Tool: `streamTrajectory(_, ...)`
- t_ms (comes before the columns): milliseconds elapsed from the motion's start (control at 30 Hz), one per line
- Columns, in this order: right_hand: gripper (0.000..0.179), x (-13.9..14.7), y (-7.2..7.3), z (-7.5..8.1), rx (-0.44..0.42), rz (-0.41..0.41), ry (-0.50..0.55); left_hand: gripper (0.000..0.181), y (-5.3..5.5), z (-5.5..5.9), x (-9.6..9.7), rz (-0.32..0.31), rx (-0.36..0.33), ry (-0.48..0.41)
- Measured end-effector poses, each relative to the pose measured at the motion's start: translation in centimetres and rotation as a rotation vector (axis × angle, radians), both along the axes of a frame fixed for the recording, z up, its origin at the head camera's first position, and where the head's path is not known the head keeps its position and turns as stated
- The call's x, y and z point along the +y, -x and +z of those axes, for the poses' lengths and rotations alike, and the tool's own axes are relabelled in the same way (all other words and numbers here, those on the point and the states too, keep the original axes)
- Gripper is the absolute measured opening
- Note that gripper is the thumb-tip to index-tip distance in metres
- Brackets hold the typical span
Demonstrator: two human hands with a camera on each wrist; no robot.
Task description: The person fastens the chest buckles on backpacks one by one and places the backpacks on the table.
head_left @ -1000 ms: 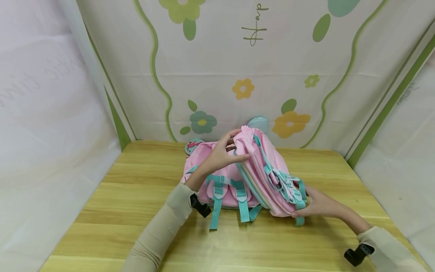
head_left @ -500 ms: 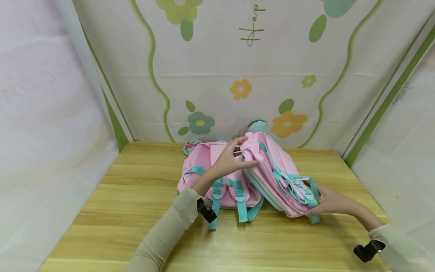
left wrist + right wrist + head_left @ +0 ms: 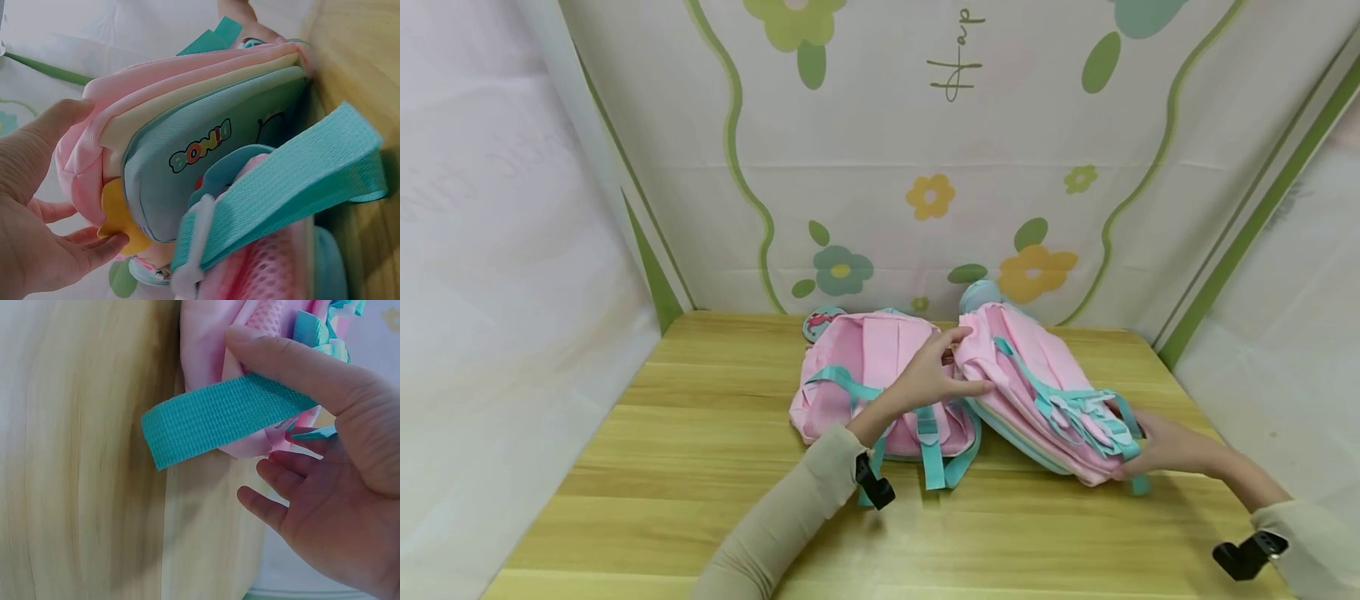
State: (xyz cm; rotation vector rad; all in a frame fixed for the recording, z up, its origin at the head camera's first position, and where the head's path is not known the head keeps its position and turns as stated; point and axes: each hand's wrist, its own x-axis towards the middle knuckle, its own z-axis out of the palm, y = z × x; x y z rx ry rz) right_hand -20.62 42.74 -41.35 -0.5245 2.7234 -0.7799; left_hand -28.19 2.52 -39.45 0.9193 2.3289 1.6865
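Observation:
A pink backpack (image 3: 1041,346) with teal straps leans tilted at the right of the table. My left hand (image 3: 925,375) grips its upper end, thumb on the pink side and fingers by a yellow patch (image 3: 115,209). At its lower end my right hand (image 3: 1176,446) holds the corner, the thumb (image 3: 269,347) pressed on the pink cloth beside a teal strap (image 3: 231,419). In the left wrist view the bag's light blue front pocket (image 3: 181,181) shows colourful lettering. A second pink backpack (image 3: 891,337) lies to the left, straps up, partly behind my left forearm.
The wooden table (image 3: 700,442) ends at a white back curtain (image 3: 850,150) printed with flowers. White cloth walls stand at left and right. A round badge (image 3: 820,323) with a red figure sits by the left backpack's top.
Both hands have moved right with the held backpack, which now tilts lower and stands apart from more of the left backpack. The left backpack shows more of its upper side.

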Motion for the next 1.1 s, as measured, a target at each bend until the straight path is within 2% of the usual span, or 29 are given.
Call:
streamTrajectory(233, 0.103, 2.1, 0.1, 0.2, -0.065, 0.001, 0.015, 0.091, -0.8, -1.0, 1.3, 0.034, 0.02, 0.054)
streamTrajectory(500, 0.1, 4.3, 0.3, 0.2, -0.048, 0.01, -0.003, 0.093, -1.2, -1.5, 2.7, -0.005, -0.003, 0.093)
streamTrajectory(667, 0.101, 5.6, 0.4, 0.4, -0.079, -0.015, -0.015, 0.096, -1.3, -2.2, 3.5, 0.011, -0.004, 0.174)
streamTrajectory(900, 0.102, 6.4, 0.3, 0.3, -0.062, -0.035, -0.03, 0.097, -1.6, -3.7, 4.2, 0.051, -0.008, 0.338)
streamTrajectory(1100, 0.108, 6.2, 0.6, 0.5, -0.049, -0.068, -0.081, 0.098, -1.7, -3.9, 4.4, 0.056, -0.025, 0.382)
